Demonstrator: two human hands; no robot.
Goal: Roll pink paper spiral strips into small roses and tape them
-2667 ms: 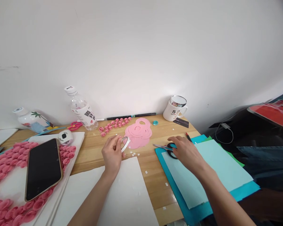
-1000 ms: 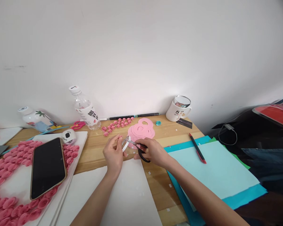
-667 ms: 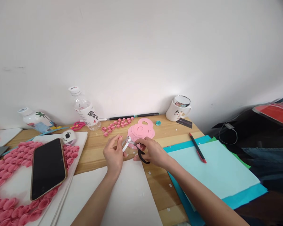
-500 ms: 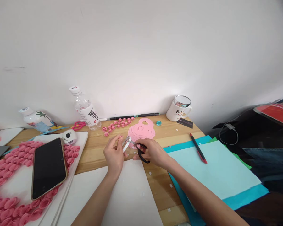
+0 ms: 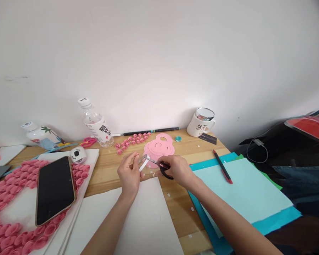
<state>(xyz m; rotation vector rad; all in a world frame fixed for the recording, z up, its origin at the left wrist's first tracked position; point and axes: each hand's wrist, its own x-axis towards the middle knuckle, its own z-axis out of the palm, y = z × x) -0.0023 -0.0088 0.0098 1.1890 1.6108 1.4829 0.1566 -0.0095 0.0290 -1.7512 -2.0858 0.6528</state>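
My left hand [image 5: 130, 173] is closed in a pinch on a thin white strip [image 5: 143, 165], which may be tape or paper. Black-handled scissors [image 5: 167, 172] are gripped in my right hand [image 5: 178, 170], their blades pointing left at the strip. Beneath the blades lies a pile of pink paper cut-outs [image 5: 159, 146]. Small rolled pink paper flowers [image 5: 133, 140] are grouped behind my left hand, and one teal paper roll [image 5: 178, 139] sits right of the pile. A white sheet [image 5: 138, 216] spreads under my forearms.
At left, a phone [image 5: 55, 191] rests on a board covered with pink paper flowers [image 5: 13, 232]. Behind stand a water bottle [image 5: 97, 125] and a white mug [image 5: 200, 124]. Teal and pale blue paper [image 5: 244, 194] with a pen [image 5: 222, 166] lies right. White scraps dot the wooden table [image 5: 175, 202].
My right hand and the scissors have shifted slightly right, away from my left hand. The blades now show more fully beside the white strip. My left hand has barely moved.
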